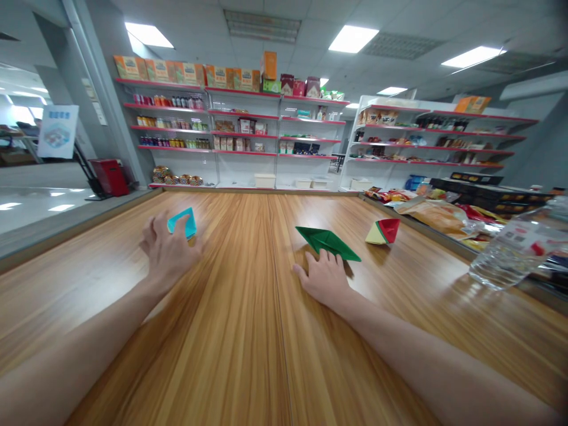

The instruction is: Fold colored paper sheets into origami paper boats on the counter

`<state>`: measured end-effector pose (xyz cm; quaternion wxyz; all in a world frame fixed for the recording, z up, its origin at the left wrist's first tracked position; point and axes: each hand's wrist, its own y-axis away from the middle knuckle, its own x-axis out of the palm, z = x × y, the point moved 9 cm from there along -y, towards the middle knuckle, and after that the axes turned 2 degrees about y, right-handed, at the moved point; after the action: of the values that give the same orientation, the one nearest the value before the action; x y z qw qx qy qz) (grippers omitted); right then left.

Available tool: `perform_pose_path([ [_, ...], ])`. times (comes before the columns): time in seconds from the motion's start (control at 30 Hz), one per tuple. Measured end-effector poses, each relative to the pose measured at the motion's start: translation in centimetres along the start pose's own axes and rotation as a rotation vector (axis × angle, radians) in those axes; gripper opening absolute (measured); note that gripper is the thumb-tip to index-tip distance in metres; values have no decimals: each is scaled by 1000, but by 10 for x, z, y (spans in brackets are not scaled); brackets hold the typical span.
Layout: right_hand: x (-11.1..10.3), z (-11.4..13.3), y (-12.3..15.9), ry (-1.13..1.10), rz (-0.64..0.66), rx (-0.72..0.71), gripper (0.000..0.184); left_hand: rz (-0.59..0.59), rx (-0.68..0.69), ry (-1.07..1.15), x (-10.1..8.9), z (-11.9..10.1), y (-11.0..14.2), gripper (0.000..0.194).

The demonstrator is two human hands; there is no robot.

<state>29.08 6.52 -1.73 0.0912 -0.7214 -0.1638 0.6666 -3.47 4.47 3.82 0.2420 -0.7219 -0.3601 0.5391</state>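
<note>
My left hand is at the left of the table, slightly blurred. Its thumb and fingers are apart and curved in front of a light-blue folded paper piece; whether they touch it I cannot tell. A green folded paper boat lies right of the middle. At its near edge rest the fingertips of my right hand, palm down and fingers stretched out, not wrapped round the boat. To the right of the boat stands a red and pale-yellow folded paper piece, apart from both hands.
The wooden table has a raised rim. On the right are a clear plastic bottle and a pile of snack packets. Stocked shelves stand beyond the far edge. A sign and a red box are at left.
</note>
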Motion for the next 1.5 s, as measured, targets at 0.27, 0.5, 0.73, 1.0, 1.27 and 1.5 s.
perform_pose_path([
  [0.27, -15, 0, 5, 50, -96, 34, 52, 199, -143, -64, 50, 61, 2, 59],
  [0.5, -27, 42, 18, -404, -96, -329, 30, 368, 46, 50, 61, 21, 10, 23],
  [0.73, -22, 44, 17, -880, -48, -267, 36, 634, 329, 610, 41, -92, 63, 43],
  [1.0, -8, 32, 10, -1143, 71, -105, 32, 966, -53, 1110, 43, -124, 91, 54],
  [1.27, -14, 69, 30, -1396, 342, -255, 31, 1177, -357, 1501, 44, -133, 113, 48],
  [1.5, -3, 81, 40, -1416, 543, -257, 36, 1189, -355, 1426, 44, -131, 113, 42],
])
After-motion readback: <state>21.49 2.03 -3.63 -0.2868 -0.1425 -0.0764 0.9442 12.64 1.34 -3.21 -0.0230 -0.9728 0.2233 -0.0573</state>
